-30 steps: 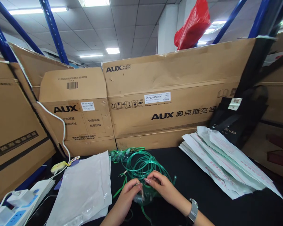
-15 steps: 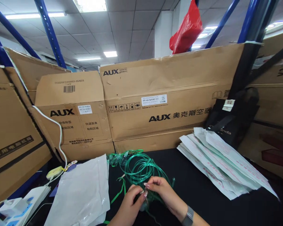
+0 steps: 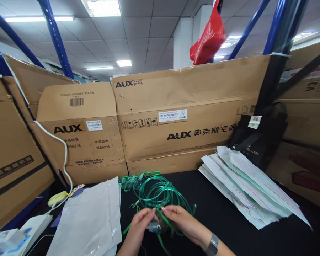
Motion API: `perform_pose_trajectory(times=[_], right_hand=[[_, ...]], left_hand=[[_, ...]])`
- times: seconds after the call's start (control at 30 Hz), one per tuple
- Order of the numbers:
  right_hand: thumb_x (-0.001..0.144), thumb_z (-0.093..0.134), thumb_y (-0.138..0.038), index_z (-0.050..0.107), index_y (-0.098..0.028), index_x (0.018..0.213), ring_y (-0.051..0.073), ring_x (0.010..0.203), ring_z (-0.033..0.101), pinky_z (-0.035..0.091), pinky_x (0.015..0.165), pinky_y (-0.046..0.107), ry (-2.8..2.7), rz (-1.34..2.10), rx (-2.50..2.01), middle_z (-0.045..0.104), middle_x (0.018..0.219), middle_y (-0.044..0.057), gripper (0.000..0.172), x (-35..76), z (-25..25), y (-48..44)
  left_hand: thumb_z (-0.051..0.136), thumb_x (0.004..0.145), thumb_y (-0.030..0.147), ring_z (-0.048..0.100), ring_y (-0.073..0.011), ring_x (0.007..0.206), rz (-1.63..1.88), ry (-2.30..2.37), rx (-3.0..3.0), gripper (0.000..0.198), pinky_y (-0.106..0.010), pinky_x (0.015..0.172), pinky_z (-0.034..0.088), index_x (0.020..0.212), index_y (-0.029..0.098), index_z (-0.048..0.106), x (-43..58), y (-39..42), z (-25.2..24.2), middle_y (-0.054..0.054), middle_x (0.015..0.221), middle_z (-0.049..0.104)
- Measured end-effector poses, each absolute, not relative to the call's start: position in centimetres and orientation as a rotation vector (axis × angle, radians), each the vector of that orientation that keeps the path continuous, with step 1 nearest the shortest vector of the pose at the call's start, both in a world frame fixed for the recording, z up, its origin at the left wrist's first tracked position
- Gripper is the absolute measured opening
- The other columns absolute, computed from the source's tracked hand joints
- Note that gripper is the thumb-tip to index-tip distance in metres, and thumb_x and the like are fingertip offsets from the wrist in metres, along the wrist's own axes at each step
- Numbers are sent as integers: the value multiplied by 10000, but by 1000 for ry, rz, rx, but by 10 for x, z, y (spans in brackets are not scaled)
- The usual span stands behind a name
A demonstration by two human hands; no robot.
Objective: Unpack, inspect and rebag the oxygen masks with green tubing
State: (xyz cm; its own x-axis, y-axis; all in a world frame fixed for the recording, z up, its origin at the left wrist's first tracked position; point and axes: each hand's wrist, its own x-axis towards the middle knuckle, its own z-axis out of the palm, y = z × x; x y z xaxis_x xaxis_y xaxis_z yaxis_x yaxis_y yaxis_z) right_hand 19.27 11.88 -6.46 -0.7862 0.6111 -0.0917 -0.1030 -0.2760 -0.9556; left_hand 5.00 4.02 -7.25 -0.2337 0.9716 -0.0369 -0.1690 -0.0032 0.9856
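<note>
Coiled clear green tubing (image 3: 160,190) lies on the black tabletop just beyond both hands. Between my hands is a see-through plastic piece (image 3: 155,227) with a green strap (image 3: 162,244) trailing below it. My left hand (image 3: 139,224) is closed, thumb and fingertips pinching the plastic piece at its upper left. My right hand (image 3: 180,219), with a grey band on its wrist, pinches the green strap at the upper right. Its curled lower fingers are partly hidden. More clear plastic parts with green straps (image 3: 130,182) lie behind the coil on the left.
White plastic bags (image 3: 88,217) lie to the left, beside a power strip (image 3: 29,231) with a white cable. A stack of white printed envelopes (image 3: 250,188) lies on the right. Cardboard boxes (image 3: 186,149) wall off the back; a black bag (image 3: 258,138) stands at the right.
My hands have moved slightly apart, showing the plastic piece and green strap between them. The view has shifted a little.
</note>
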Motion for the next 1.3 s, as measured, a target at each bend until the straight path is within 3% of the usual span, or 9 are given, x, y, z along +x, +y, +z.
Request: perform_pose_trajectory(times=[0.2, 0.37, 0.5, 0.67, 1.07, 1.3], right_hand=[[616, 721, -304, 583, -122, 625, 73, 527, 501, 374, 559, 211, -1159, 2316, -601, 566, 576, -26, 229, 196, -64, 121], [666, 642, -212, 605, -122, 735, 110, 583, 576, 401, 590, 235, -987, 2461, -544, 630, 638, 21, 119, 199, -66, 127], [677, 590, -176, 595, -131, 712, 118, 610, 594, 395, 587, 229, -972, 2470, -541, 654, 682, 31, 57, 199, -71, 130], [657, 621, -148, 592, -130, 703, 103, 561, 574, 406, 620, 249, -992, 2476, -511, 643, 637, 14, 57, 197, -72, 128], [631, 680, -146, 622, -108, 667, 73, 508, 550, 393, 564, 203, -977, 2349, -530, 622, 584, 7, 78, 200, -56, 131], [659, 674, -188, 644, -112, 733, 114, 580, 589, 409, 607, 236, -1013, 2363, -518, 661, 669, 51, 110, 201, -53, 127]], left_hand=[[581, 671, 513, 578, -185, 729, 1467, 1018, 691, 398, -301, 703, 408, 786, 140, 654, 49, 39, -65, -72, 755, 652], [621, 677, 447, 591, -190, 714, 1410, 918, 702, 365, -346, 695, 441, 870, 139, 654, 51, 38, -64, -95, 798, 665], [694, 618, 393, 593, -180, 707, 1420, 991, 793, 302, -322, 708, 436, 736, 117, 661, 54, 39, -73, -84, 735, 663], [684, 591, 455, 555, -160, 605, 1469, 1178, 884, 333, -303, 642, 425, 579, 126, 633, 48, 42, -80, -40, 592, 623], [603, 651, 509, 505, -148, 602, 1685, 1442, 891, 360, -228, 543, 335, 633, 153, 653, 27, 41, -71, -31, 631, 636], [644, 622, 486, 566, -175, 694, 1502, 1245, 977, 371, -251, 612, 386, 770, 147, 677, 35, 45, -73, -53, 730, 661]])
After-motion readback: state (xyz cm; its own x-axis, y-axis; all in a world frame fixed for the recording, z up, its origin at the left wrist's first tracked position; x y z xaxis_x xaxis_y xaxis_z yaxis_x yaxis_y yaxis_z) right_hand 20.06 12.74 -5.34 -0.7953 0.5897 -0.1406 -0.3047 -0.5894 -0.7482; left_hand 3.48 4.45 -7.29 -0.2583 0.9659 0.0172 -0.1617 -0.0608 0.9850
